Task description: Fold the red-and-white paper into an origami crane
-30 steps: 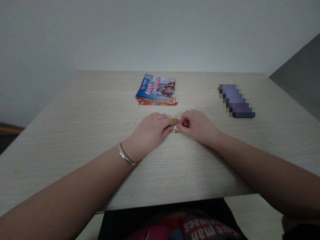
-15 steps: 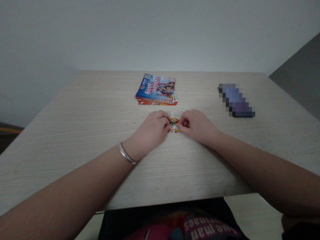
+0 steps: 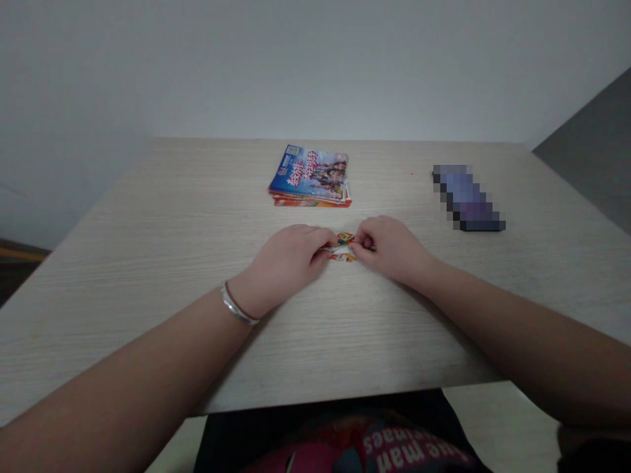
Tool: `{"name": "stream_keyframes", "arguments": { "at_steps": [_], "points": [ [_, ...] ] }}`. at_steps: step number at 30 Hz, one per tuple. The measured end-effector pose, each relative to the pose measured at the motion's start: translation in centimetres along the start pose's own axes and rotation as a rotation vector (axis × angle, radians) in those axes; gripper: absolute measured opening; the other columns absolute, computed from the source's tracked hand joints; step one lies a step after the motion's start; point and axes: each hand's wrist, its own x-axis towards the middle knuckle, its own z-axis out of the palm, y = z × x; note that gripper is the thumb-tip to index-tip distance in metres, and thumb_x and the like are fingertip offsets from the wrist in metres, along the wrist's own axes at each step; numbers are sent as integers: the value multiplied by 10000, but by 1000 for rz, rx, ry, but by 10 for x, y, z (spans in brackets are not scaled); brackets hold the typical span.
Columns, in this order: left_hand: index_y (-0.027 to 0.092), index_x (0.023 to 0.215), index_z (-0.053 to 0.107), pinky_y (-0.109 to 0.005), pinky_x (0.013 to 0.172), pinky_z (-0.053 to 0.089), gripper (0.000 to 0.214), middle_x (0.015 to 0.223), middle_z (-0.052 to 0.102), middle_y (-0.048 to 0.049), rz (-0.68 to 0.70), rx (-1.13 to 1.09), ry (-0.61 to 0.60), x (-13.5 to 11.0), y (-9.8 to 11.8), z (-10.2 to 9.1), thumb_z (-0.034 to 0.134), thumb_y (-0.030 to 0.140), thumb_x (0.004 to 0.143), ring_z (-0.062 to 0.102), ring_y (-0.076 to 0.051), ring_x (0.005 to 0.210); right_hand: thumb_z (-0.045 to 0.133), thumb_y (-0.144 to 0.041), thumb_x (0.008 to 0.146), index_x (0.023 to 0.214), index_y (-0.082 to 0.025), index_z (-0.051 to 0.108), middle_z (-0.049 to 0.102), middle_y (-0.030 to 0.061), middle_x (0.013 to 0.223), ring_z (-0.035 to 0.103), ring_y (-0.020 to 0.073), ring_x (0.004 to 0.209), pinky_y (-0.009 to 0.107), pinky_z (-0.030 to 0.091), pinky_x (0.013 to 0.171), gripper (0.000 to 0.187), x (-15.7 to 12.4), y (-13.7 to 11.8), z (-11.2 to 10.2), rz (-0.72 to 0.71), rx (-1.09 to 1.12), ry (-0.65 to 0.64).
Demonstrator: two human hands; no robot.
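Observation:
A small, colourful folded piece of paper [image 3: 342, 247] lies on the light wooden table [image 3: 172, 230], near its middle. My left hand [image 3: 288, 259], with a silver bracelet on the wrist, has its fingers curled and pinches the paper's left end. My right hand [image 3: 387, 246] is closed in a pinch on the paper's right end. Most of the paper is hidden between the two hands.
A stack of colourful printed sheets [image 3: 310, 176] lies behind the hands towards the far edge. A dark oblong object [image 3: 468, 198], blurred out, rests at the right. The near table edge runs just above my lap.
My left hand has slid slightly left and lower, and a little more of the paper shows between the hands. The right hand has barely moved.

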Motion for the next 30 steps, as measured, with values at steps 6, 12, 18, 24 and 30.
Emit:
{"name": "stream_keyframes", "arguments": {
  "at_steps": [6, 12, 18, 24, 30],
  "points": [
    [167, 1143, 691, -410, 909, 544, 249, 1130, 728, -88, 194, 111, -43, 0, 0, -3, 513, 221, 976, 675, -246, 1004, 575, -307, 888, 752, -181, 616, 654, 67, 763, 541, 199, 735, 329, 370, 698, 190, 0, -1, 0, -25, -52, -5],
    [154, 1216, 669, -389, 900, 552, 282, 1185, 710, -103, 241, 265, -69, -2, 2, -1, 523, 189, 977, 655, -241, 1043, 581, -295, 878, 756, -182, 614, 658, 62, 764, 539, 195, 735, 326, 375, 696, 170, 1, -3, -1, -2, -40, -19],
    [120, 1210, 661, -386, 814, 567, 275, 1193, 698, -125, 274, 339, -63, -2, 5, -1, 535, 173, 971, 649, -254, 979, 568, -284, 875, 756, -181, 595, 657, 66, 773, 539, 203, 749, 332, 372, 704, 159, 2, -4, -2, -20, -47, -3],
    [120, 1179, 666, -352, 740, 554, 262, 1168, 695, -126, 239, 370, -95, -2, 12, -4, 516, 175, 971, 641, -244, 944, 616, -274, 864, 821, -179, 601, 652, 39, 763, 538, 177, 706, 304, 355, 654, 105, 0, 0, -4, 18, 56, -2],
    [108, 1094, 699, -365, 797, 550, 268, 1165, 687, -135, 300, 370, -58, -1, 13, -3, 471, 220, 1006, 624, -239, 956, 636, -223, 855, 829, -188, 628, 638, 10, 734, 522, 157, 674, 285, 343, 652, 44, -3, 9, -9, -53, 100, 15]
  ]
}}
